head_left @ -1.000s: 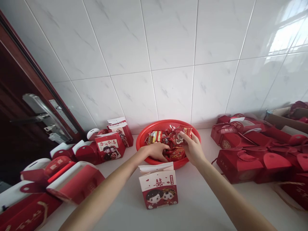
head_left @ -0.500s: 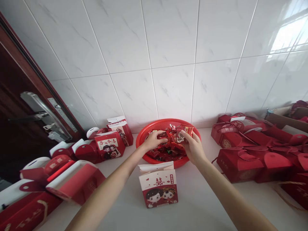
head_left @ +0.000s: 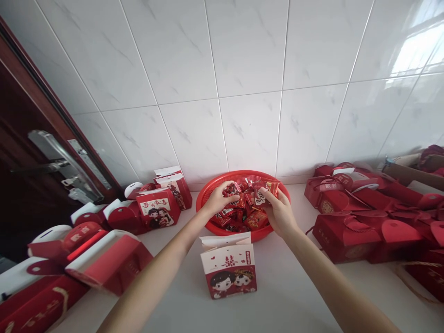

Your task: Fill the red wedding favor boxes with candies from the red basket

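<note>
If the right hand (head_left: 281,214) loosens, its wrapped packets (head_left: 260,197) could slip, being pinched only between nearly closed thumb and fingers; they lie at its fingertips, above the red basket (head_left: 200,200), while the left hand (head_left: 215,202), partly closed, grips another packet (head_left: 232,190) nearby

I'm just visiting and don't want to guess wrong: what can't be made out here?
All in the head view:
- How many packets the left hand and right hand hold: fingers cover them.
- Basket floor: packets hide it.
- Inside of the front box: its front panel blocks it.
- Far side of the cardboard box: cut off by the right edge.
- Most packet wording: too small.
</note>
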A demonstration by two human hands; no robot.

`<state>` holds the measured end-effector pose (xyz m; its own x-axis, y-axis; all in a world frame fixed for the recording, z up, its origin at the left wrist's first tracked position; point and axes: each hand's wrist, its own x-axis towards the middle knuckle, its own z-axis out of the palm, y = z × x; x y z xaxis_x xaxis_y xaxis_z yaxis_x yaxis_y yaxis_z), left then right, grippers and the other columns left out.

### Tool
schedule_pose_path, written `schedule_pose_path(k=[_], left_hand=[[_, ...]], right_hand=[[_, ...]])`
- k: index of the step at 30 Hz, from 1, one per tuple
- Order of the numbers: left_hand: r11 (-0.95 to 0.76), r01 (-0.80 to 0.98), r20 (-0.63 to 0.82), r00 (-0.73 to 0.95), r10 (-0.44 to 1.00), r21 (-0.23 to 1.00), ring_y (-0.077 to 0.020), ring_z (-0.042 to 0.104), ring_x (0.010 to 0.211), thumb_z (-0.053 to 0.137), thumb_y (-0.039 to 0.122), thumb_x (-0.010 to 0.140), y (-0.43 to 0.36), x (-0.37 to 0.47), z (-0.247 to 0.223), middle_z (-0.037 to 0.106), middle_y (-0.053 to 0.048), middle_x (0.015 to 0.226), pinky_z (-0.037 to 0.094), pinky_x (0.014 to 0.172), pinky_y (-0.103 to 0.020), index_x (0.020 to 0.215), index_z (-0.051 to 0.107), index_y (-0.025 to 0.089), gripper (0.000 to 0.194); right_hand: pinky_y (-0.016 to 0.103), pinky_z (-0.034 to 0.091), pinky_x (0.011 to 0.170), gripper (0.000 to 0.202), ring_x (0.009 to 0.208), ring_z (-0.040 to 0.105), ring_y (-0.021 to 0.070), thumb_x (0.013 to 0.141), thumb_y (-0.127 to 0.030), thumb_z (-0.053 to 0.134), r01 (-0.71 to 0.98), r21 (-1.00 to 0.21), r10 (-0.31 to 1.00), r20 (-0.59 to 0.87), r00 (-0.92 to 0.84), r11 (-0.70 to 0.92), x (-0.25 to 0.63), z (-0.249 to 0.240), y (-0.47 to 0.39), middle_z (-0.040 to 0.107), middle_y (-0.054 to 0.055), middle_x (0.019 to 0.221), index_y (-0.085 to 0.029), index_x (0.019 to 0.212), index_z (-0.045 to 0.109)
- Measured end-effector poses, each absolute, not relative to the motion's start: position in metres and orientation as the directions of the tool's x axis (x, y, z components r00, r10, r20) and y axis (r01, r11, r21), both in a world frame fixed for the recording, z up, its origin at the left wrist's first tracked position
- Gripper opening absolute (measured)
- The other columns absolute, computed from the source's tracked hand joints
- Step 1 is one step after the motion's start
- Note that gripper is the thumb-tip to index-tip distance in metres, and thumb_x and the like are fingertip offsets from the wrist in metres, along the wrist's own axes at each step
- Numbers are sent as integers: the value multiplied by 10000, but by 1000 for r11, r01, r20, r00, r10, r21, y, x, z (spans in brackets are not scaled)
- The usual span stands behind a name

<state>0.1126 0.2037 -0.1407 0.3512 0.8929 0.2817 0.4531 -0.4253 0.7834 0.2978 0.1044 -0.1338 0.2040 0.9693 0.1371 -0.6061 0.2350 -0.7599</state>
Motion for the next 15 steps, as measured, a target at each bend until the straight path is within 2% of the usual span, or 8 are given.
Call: schedule_pose_path(k=[4,9,15], left_hand=[[-435,442,299,345,890,785,-278,478,1415,715,351,810,204,112,-143,576,-88,1476,368,1181,-407,1354,587,217,575],[-441,415,302,360,883,796,-266,513,1391,611,270,854,205,112,-145,592,-102,1457,423,1140,-390,1330,614,196,481],[-460,392,340,339,877,797,-259,479,1418,675,369,827,205,111,-144,589,-72,1467,371,1181,-389,1320,615,225,517]], right_hand=[[329,585,763,333,830,706,203,640,-352,908,-598,-759,966,174,192,256,297,-134,103,760,29,909,-217,880,722],[365,597,772,341,839,722,229,639,-371,906,-601,-757,965,169,202,258,297,-134,103,767,40,908,-218,888,731],[360,594,753,331,811,721,229,637,-375,904,-599,-758,964,165,207,258,297,-133,103,764,46,884,-206,863,731]])
